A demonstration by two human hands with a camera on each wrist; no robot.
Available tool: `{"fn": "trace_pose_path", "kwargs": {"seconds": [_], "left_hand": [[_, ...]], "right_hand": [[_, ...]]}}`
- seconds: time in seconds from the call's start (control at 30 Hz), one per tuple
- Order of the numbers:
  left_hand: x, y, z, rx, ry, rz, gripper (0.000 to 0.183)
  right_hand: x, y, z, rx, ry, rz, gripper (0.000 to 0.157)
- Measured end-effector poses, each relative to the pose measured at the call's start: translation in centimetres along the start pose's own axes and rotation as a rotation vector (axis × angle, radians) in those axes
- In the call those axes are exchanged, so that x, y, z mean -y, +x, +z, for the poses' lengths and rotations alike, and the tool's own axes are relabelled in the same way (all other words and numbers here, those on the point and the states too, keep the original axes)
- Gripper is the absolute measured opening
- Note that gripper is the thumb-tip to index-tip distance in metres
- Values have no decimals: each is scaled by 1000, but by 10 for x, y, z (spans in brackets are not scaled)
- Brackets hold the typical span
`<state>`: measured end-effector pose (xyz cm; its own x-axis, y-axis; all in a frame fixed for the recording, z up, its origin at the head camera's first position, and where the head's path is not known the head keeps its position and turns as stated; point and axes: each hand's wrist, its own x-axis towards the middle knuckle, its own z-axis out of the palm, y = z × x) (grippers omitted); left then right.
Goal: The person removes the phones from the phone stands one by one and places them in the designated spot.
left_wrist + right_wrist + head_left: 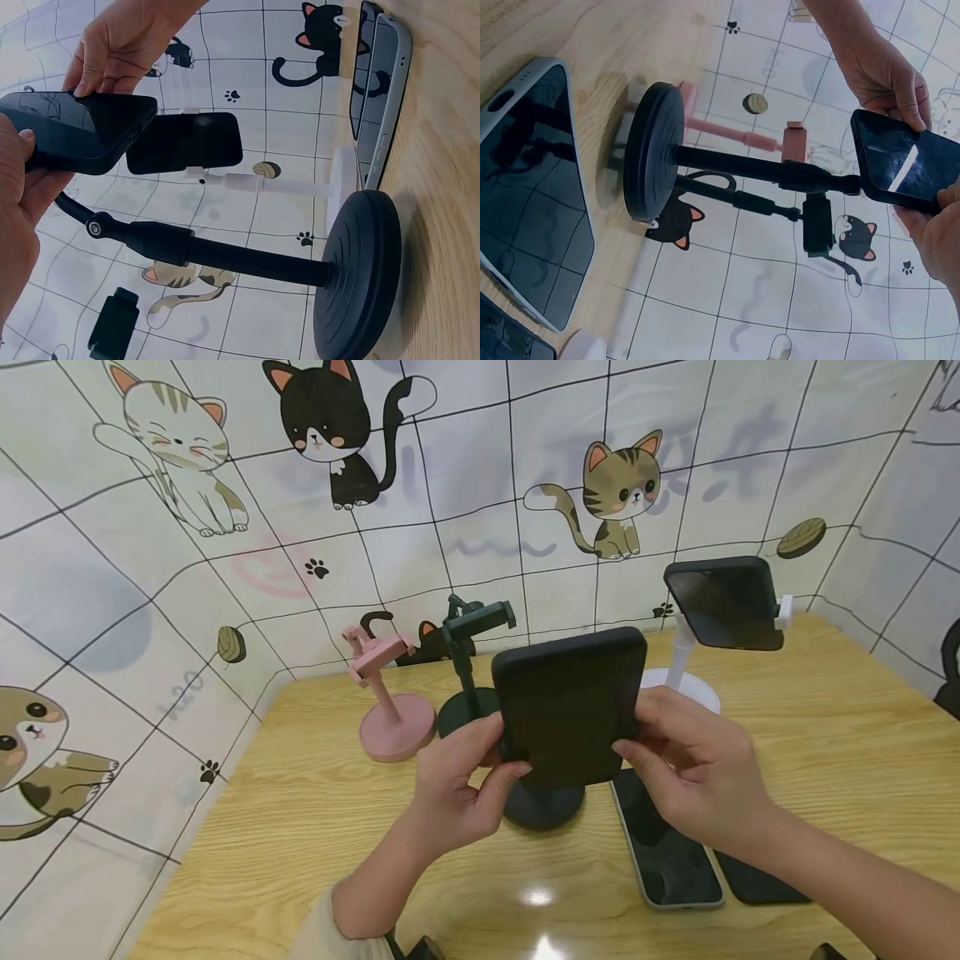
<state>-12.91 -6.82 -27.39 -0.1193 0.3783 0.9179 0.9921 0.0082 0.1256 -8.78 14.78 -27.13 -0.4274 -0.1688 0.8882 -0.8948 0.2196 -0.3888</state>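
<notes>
A black smartphone [573,710] is held up between both hands, over a black phone stand [545,812]. My left hand [459,787] pinches its left side, thumb on the near face. On the opposite side my right hand [697,760] pinches it between thumb and fingers. In the left wrist view the stand's stem [259,261] runs from its round base to a curved neck beneath the phone. The right wrist view shows the phone's glossy screen [915,161] at the top of that stem. The stand's holder is hidden behind the phone and fingers.
A pink phone stand [396,727] and a dark green one [465,672] stand at the back left. At the back right, a white stand [681,656] carries another phone [726,602]. Two phones lie flat near the right forearm, one light-edged [667,847], one black [761,877].
</notes>
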Motion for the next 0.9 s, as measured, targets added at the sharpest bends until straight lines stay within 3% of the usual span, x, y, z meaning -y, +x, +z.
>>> {"fn": "trace_pose_path", "kwargs": {"seconds": [0.33, 0.63, 0.9], "left_hand": [[-8, -7, -2, -43, -26, 56, 35], [-9, -17, 1, -47, -55, 51, 35], [-7, -18, 1, -30, -85, 12, 37]], "right_hand": [[-6, -13, 0, 51, 162, -36, 28], [7, -11, 5, 55, 110, -34, 26], [3, -9, 4, 81, 99, -54, 23]]}}
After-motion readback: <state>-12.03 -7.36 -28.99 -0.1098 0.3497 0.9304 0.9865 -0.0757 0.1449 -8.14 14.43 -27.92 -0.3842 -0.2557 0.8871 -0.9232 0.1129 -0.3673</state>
